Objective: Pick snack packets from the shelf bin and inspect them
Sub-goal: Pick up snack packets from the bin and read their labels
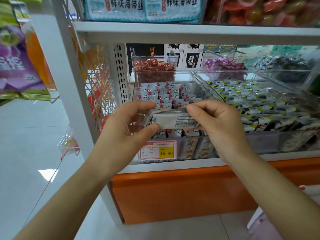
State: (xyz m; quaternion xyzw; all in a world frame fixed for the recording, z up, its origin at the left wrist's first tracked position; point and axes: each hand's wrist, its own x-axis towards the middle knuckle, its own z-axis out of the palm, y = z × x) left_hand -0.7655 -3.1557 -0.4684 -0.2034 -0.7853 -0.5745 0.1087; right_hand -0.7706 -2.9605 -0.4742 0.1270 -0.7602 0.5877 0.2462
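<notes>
I hold one snack packet (173, 119) just in front of the clear shelf bin (204, 87), my left hand (131, 125) and right hand (216, 123) each pinching an end, so I judge inspection is under way and next calls for turning it over.

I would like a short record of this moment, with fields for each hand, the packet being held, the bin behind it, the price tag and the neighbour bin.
left hand: pinches the left end of the packet between thumb and fingers
right hand: pinches the right end
packet: grey-white, small printed text facing the camera, held level in front of the bin
bin: clear, holds rows of grey packets with red marks and cloud prints
price tag: on the bin front below the hands, reads 15.80
neighbour bin: on the right, clear, packets with yellow marks
</notes>
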